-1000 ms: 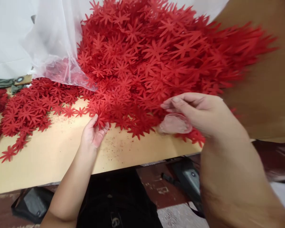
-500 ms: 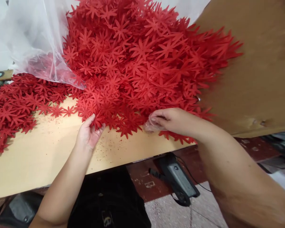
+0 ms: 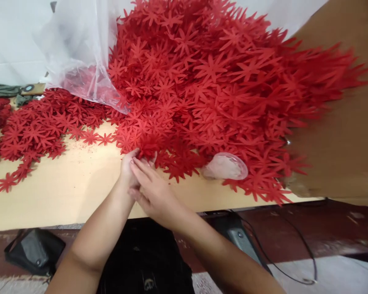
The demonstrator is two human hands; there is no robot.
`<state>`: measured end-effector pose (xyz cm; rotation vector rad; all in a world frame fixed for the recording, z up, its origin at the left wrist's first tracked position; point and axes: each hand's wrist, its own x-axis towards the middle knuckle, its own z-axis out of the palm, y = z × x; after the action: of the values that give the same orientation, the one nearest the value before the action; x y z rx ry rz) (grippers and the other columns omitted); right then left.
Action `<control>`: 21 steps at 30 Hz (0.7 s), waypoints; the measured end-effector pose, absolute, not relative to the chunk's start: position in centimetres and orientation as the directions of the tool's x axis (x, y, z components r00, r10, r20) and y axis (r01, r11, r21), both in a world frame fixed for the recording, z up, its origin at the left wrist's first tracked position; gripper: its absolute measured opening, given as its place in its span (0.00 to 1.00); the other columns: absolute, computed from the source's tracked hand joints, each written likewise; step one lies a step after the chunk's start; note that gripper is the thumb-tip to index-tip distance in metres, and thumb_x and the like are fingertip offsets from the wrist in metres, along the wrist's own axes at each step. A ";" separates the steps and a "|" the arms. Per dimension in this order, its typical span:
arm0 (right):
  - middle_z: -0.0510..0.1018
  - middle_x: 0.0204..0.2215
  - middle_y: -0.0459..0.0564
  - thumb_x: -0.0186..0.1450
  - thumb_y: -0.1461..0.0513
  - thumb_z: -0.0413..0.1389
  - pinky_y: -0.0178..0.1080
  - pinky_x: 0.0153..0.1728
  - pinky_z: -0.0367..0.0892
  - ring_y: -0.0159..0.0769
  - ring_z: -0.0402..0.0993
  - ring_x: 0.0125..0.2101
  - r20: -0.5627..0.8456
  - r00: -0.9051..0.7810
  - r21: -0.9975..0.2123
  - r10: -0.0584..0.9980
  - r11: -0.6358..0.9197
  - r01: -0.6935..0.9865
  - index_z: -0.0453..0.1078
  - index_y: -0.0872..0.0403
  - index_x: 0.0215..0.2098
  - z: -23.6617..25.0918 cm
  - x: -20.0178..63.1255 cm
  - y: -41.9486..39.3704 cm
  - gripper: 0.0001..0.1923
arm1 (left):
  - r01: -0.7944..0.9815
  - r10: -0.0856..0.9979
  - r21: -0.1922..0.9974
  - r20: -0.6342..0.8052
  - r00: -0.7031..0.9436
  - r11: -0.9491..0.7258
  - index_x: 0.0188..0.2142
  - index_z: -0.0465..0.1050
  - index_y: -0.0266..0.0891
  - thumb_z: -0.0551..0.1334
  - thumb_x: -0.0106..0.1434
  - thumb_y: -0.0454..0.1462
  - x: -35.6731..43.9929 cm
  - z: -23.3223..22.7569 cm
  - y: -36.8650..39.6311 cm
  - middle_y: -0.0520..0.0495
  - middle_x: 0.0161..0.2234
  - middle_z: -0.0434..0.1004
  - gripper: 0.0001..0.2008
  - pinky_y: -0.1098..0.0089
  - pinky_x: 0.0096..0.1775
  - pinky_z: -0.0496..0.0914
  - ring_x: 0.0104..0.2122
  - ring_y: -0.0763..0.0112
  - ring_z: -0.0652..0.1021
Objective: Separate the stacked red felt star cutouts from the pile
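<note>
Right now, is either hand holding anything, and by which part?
Both hands meet at the near edge of the red flower cutouts, fingers on a few cutouts there. Whether they are pinched or just touched cannot be told.

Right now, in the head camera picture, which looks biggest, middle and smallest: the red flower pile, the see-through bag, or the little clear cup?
1. Red flower pile, by far.
2. See-through bag.
3. Little clear cup, lying among the flowers.

Clear bag [image 3: 79, 57] upper left; black pedal [image 3: 33, 252] below table [image 3: 64, 192].
</note>
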<state>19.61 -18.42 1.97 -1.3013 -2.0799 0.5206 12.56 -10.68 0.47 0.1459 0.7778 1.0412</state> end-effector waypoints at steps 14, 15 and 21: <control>0.75 0.36 0.52 0.55 0.54 0.60 0.44 0.39 0.72 0.37 0.74 0.35 0.233 0.014 -0.943 0.972 0.223 0.246 0.68 0.55 0.42 0.7 19.3 -10.7 0.20 | -0.673 0.940 0.684 -0.338 0.051 0.283 0.28 0.69 0.37 0.66 0.55 0.31 8.6 1.4 -10.6 0.55 0.24 0.72 0.06 0.76 0.34 0.67 0.24 0.80 0.73; 0.75 0.32 0.50 0.55 0.56 0.59 0.43 0.37 0.71 0.35 0.73 0.32 0.226 0.034 -0.956 0.974 0.215 0.199 0.68 0.55 0.39 0.5 18.9 -10.4 0.16 | -0.683 0.951 0.686 -0.308 0.037 0.249 0.28 0.69 0.37 0.67 0.55 0.32 8.4 1.3 -10.5 0.55 0.25 0.73 0.06 0.75 0.35 0.68 0.25 0.80 0.73; 0.71 0.24 0.44 0.53 0.61 0.57 0.39 0.32 0.67 0.30 0.66 0.25 0.210 0.215 -0.976 0.954 0.193 0.098 0.65 0.54 0.28 0.4 17.1 -9.6 0.06 | -0.690 0.946 0.652 -0.276 0.170 0.314 0.31 0.74 0.36 0.66 0.57 0.36 7.6 0.8 -10.4 0.51 0.28 0.78 0.05 0.73 0.40 0.69 0.29 0.78 0.76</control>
<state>17.09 -9.59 0.40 -1.2100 -1.1846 0.8577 7.62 -10.40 0.85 0.4240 0.7259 1.2126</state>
